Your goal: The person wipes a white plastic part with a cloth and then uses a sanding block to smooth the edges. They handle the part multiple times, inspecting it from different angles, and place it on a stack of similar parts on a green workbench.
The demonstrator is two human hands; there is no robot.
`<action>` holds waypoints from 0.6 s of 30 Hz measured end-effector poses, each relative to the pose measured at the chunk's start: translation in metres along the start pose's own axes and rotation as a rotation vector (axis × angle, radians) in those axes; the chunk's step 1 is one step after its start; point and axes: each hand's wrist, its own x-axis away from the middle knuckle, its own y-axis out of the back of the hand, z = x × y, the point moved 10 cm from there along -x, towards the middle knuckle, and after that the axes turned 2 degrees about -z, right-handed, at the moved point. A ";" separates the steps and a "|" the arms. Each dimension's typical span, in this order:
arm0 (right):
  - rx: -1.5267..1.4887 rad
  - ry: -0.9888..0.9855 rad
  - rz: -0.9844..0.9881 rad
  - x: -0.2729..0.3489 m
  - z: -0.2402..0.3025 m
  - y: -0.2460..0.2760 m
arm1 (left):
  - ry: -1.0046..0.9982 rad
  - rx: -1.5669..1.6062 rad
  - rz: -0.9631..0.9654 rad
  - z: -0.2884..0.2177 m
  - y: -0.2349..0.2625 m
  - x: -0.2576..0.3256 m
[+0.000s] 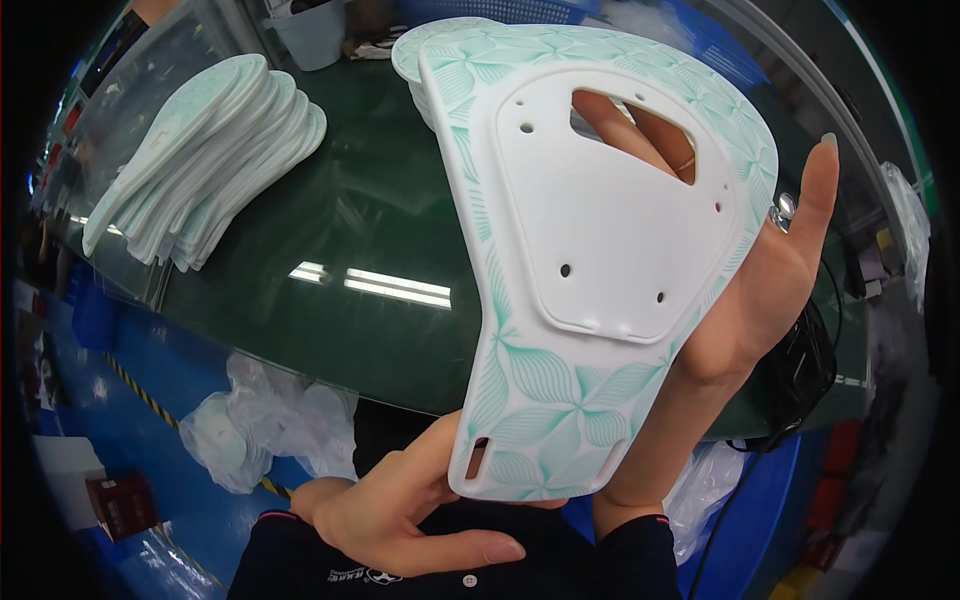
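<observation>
A broad white plastic panel (600, 230) with a mint-green leaf pattern is held up in front of me, tilted. Its raised middle plate has a cut-out and several small holes; the narrow lower end has slots. My right hand (765, 285) supports it from behind on the right, thumb stretched upward; some fingers show through the cut-out. At the lower end my left hand (400, 510) has its fingers behind the panel, one visible through a slot, and its thumb sticks out below the edge. The panel hides most of both hands' fingers.
On the dark green table (370, 350), a leaning stack of similar panels (215, 150) lies at the left. Another panel stack (415, 50) stands partly behind the held one. A grey bin (312, 35) and blue baskets (500, 12) are farther back. Plastic bags (265, 420) lie below the table's left edge.
</observation>
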 end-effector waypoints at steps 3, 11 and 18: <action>-0.020 0.008 -0.008 0.000 -0.001 0.004 | -0.026 -0.023 0.007 -0.002 0.001 0.001; 0.658 0.245 -0.459 0.006 0.007 -0.006 | -0.216 -0.344 -0.456 -0.024 0.072 -0.016; 1.575 0.015 -0.351 0.021 -0.066 -0.018 | -0.424 -0.454 -0.244 -0.038 0.038 -0.032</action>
